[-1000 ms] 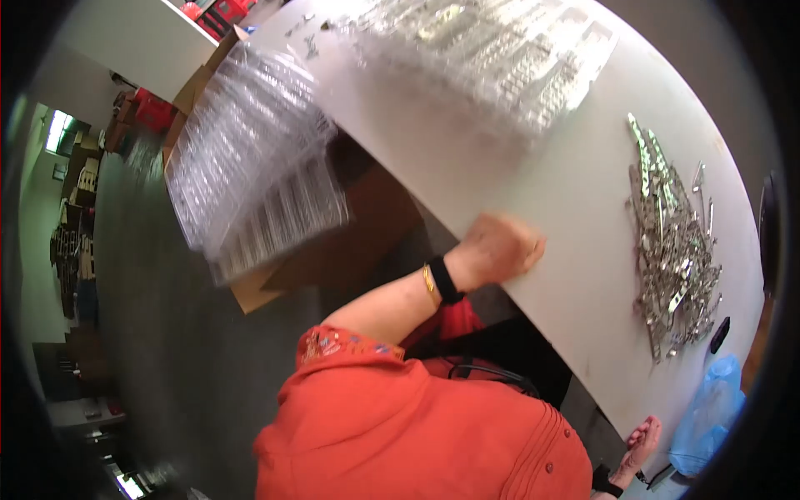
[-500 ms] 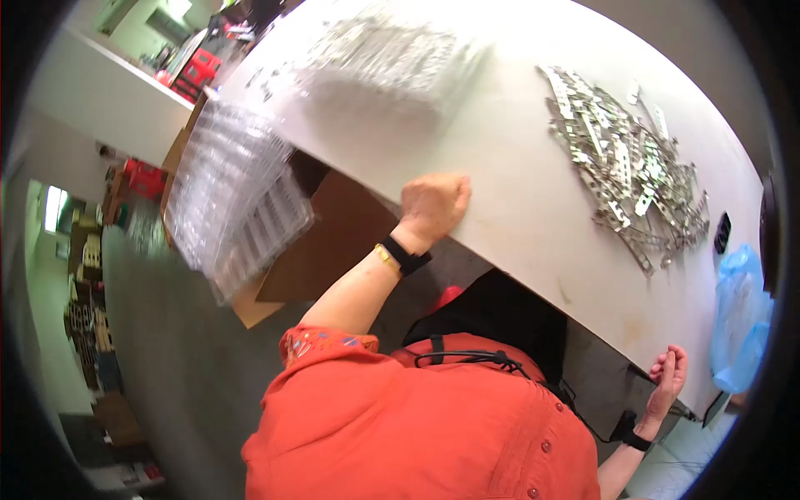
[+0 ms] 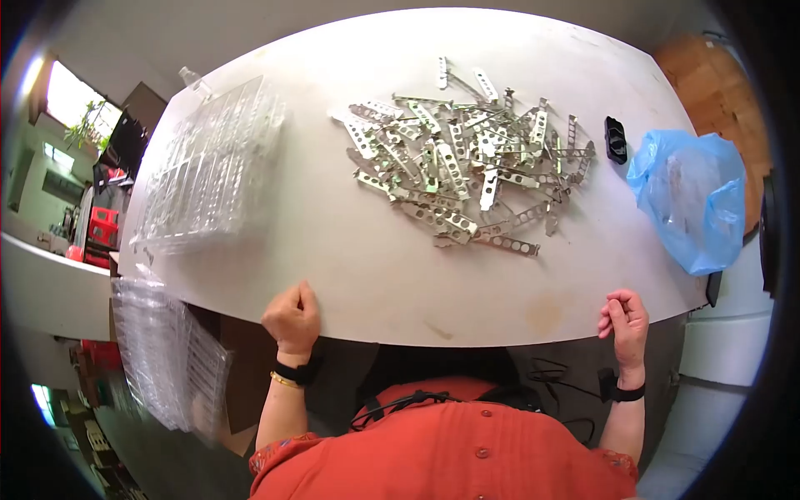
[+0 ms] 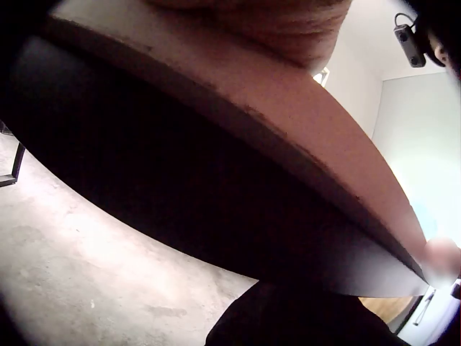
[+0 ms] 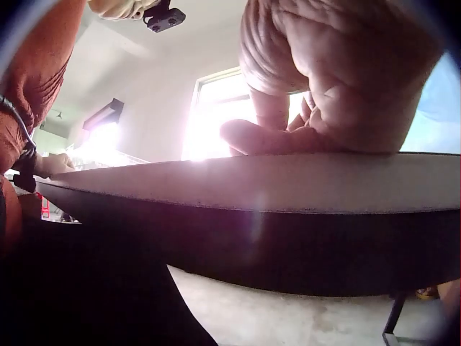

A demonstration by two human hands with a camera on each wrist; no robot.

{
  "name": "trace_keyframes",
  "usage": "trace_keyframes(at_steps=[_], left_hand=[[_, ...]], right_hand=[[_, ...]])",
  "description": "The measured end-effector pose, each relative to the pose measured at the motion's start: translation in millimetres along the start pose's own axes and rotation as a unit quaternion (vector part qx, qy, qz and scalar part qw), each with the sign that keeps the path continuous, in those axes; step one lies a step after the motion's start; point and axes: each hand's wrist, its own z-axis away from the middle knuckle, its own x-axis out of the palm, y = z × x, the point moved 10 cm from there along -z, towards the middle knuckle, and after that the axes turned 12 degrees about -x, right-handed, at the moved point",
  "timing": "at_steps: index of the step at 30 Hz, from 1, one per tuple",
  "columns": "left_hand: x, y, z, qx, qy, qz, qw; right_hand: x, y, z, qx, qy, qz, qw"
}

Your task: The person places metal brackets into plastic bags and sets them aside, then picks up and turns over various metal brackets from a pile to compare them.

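My left hand (image 3: 293, 318) rests as a fist on the front edge of the white table (image 3: 375, 292), with nothing seen in it. Only part of that hand shows at the top of the left wrist view. At the right of the same edge, my right hand (image 3: 627, 323) rests with its fingers loosely bent and holds nothing visible. In the right wrist view this right hand (image 5: 346, 86) leans on the tabletop. Beyond both hands lies a loose heap of perforated metal strips (image 3: 454, 171). Clear plastic trays (image 3: 204, 179) are stacked on the table's left side.
A blue plastic bag (image 3: 696, 208) sits at the right edge, beside a small black object (image 3: 615, 140). More clear trays (image 3: 162, 350) stand in a cardboard box (image 3: 242, 367) below the left edge. A clear bottle (image 3: 193, 82) is at the back left.
The head view has swung to the right and levelled, so the heap now sits mid-view. Both hands stay at the table edge, the left as a fist, the right loosely bent.
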Motion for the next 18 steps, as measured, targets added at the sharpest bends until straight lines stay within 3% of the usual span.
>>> trace_keyframes(at_steps=[18], left_hand=[[5.4,-7.7,3.9,-0.027,-0.025,0.009,0.999]], right_hand=[[9.2,-7.2,-1.5,0.047,0.002,0.039,0.998]])
